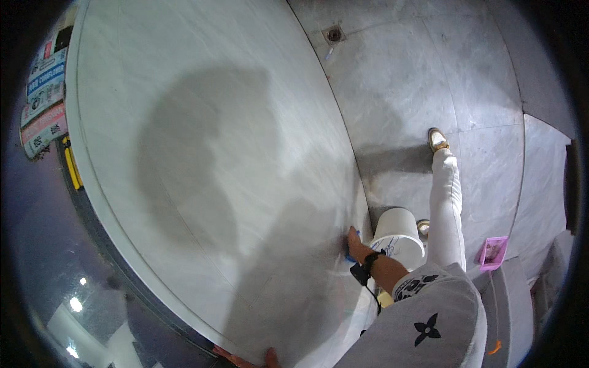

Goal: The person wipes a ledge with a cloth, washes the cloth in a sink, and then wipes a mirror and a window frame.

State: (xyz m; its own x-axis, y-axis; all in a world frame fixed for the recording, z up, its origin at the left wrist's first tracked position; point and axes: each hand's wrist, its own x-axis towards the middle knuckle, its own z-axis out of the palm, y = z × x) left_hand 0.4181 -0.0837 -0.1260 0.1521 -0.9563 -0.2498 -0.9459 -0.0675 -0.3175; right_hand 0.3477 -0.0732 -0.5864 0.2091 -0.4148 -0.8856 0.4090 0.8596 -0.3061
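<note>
Blue thing [350, 257]: small, bright, mostly hidden by fingers, material unclear; up against pale slab [294, 159], near its R side by flr. Slab off-white w/ faint grey veins, big soft shadow [190, 147] over it. R hand [362, 249] has hold of blue thing. L hand [271, 357] mostly cut off at btm edge, can't tell grip. White bucket [397, 224] just beside R hand, on grey flr [392, 80]; pink pan [493, 253] farther R. Pkgs [44, 122] + yellow tool [72, 162] along slab's L edge.
</note>
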